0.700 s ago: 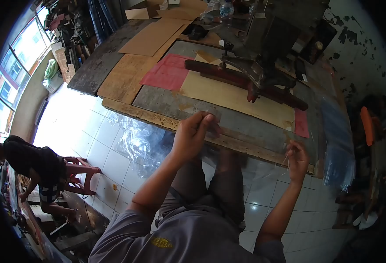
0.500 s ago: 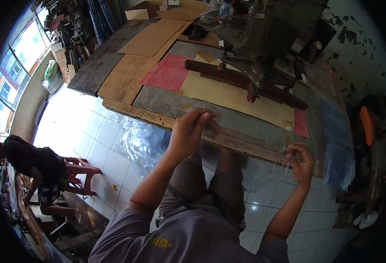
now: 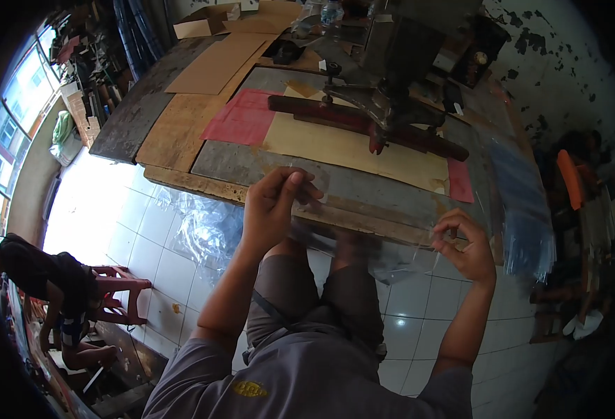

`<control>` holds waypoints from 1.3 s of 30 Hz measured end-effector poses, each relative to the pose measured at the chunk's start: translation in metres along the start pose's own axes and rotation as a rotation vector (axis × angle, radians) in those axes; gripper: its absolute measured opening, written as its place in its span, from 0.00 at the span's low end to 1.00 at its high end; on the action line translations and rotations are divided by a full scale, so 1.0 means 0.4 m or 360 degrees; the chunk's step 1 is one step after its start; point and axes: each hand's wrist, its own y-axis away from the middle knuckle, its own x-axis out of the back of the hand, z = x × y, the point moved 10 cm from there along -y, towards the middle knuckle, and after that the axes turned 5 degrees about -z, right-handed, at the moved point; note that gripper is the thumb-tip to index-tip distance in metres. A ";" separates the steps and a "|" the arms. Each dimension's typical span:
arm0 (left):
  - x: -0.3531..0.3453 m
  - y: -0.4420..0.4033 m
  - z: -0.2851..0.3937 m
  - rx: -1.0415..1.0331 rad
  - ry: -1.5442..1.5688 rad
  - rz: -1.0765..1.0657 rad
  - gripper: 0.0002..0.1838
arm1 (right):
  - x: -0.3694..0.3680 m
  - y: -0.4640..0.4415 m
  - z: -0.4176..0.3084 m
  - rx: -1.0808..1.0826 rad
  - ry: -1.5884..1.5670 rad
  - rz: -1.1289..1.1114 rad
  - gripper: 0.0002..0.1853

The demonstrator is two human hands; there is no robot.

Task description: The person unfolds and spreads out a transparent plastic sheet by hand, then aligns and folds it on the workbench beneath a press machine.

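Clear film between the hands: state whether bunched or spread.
Spread: the clear film reaches from the left hand to the right hand.

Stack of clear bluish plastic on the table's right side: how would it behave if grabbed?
Probably slippery: the clear plastic stack looks glossy and smooth, and its uneven near end suggests the layers could slide apart. Likely floppy too, since the layers look thin. The whole bundle may be awkward to lift squarely.

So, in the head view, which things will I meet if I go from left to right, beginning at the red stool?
Red stool, crumpled clear plastic, left hand, right hand, bluish plastic sheets, orange object.
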 end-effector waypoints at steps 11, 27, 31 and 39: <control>0.004 0.006 0.010 -0.0009 0.0028 0.0007 0.16 | -0.024 -0.016 -0.002 -0.0010 -0.0131 -0.0210 0.06; 0.006 0.004 0.011 0.0013 0.0025 -0.0088 0.17 | 0.040 -0.016 -0.137 0.0337 0.0857 -0.0157 0.12; 0.000 0.009 0.025 0.0015 0.0026 -0.0087 0.17 | 0.085 -0.016 -0.168 0.0360 0.0798 0.0048 0.10; 0.009 0.011 0.041 0.0038 0.0075 -0.0023 0.19 | 0.151 -0.004 -0.076 -0.0096 0.0023 0.0357 0.04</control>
